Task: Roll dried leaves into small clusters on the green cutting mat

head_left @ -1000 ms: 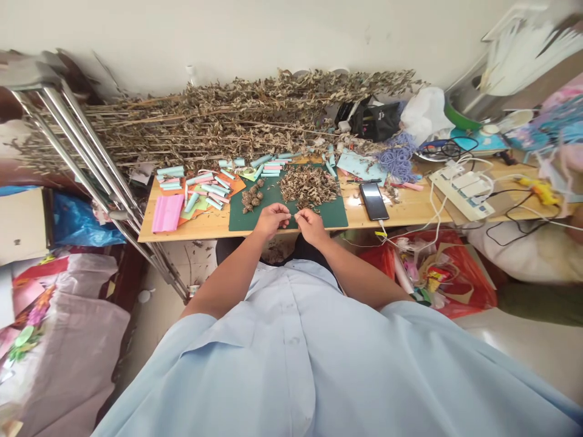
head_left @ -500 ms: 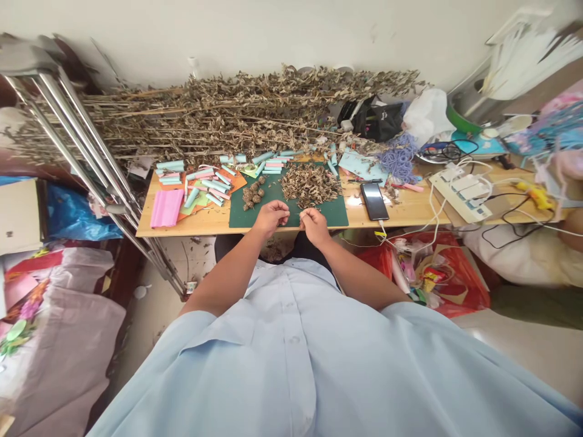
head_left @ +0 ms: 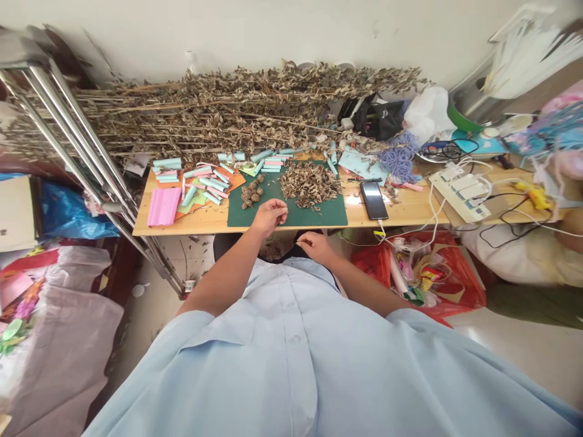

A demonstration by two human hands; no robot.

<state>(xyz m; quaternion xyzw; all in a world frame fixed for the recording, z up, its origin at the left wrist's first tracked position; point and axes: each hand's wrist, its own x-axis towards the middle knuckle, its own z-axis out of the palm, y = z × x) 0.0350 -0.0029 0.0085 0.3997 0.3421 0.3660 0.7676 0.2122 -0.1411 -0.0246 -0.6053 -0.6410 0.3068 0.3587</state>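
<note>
My left hand (head_left: 272,216) is closed in a pinch over the front part of the green mat (head_left: 332,218); whatever its fingers hold is too small to make out. Below the table's front edge, near my lap, my right hand (head_left: 314,246) pinches a thin bit of stem (head_left: 297,243). A heap of dried leaves (head_left: 310,184) lies on the mat beyond my hands. To its left sits a small cluster of brown rolled balls (head_left: 252,193). Both hands are apart from the heap and the balls.
Dried plant stalks (head_left: 218,115) line the back. Blue and pink paper rolls (head_left: 214,183) and a pink folded sheet (head_left: 164,206) lie left. A phone (head_left: 374,201), purple yarn (head_left: 399,159) and a power strip (head_left: 461,191) are right. Crutches (head_left: 86,133) lean left; a red bag (head_left: 464,279) stands below.
My right hand has moved down and toward me, off the table's edge, with the thin bit of stem. The left hand stays nearly in place.
</note>
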